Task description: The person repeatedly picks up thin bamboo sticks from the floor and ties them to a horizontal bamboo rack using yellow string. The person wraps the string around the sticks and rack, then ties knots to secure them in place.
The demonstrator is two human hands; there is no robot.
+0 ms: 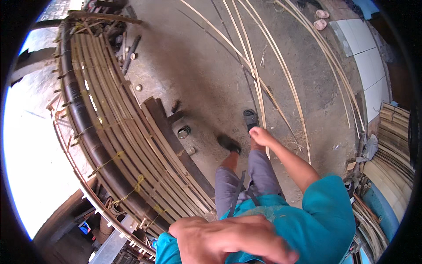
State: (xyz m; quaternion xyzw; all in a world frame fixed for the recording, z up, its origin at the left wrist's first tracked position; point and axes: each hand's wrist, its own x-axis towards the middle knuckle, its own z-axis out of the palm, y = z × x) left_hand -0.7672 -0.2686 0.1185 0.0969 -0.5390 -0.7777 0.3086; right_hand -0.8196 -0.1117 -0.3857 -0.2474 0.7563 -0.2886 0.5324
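Bamboo slat panel [127, 136] on one side, loose bamboo strips [254, 71] on the other

Farthest left of the left grip [224, 235], a thin curved rail [94, 197] studded with short pegs runs along the panel's outer side. Next comes a dark, thick bamboo pole [90, 121], then the pale slats, which stretch forward from near that grip. Yellow ties [139, 181] wrap across them, most likely to keep the slats in line and fastened to the pole. A dark wooden beam [172, 137] lies along the panel's inner edge, perhaps as a support; a small tin [183, 132] stands beside it on the floor [206, 79], ahead of the left grip.

The left grip is raised before the teal shirt [303, 229], fingers loosely apart, nothing seen in them; the pose may be just an arm swing. The right grip [260, 136] hangs ahead, near the right sandal [250, 119] in view, fingers curled in; whether they close on anything I cannot tell.

The strips lie on the floor beyond and to the right of it, some crossing, probably spread there because of their length. Farther right of this grip are pink slippers [321, 20], white tiles [368, 61] and stacked bamboo lengths [393, 136], seemingly kept aside to leave walking room.
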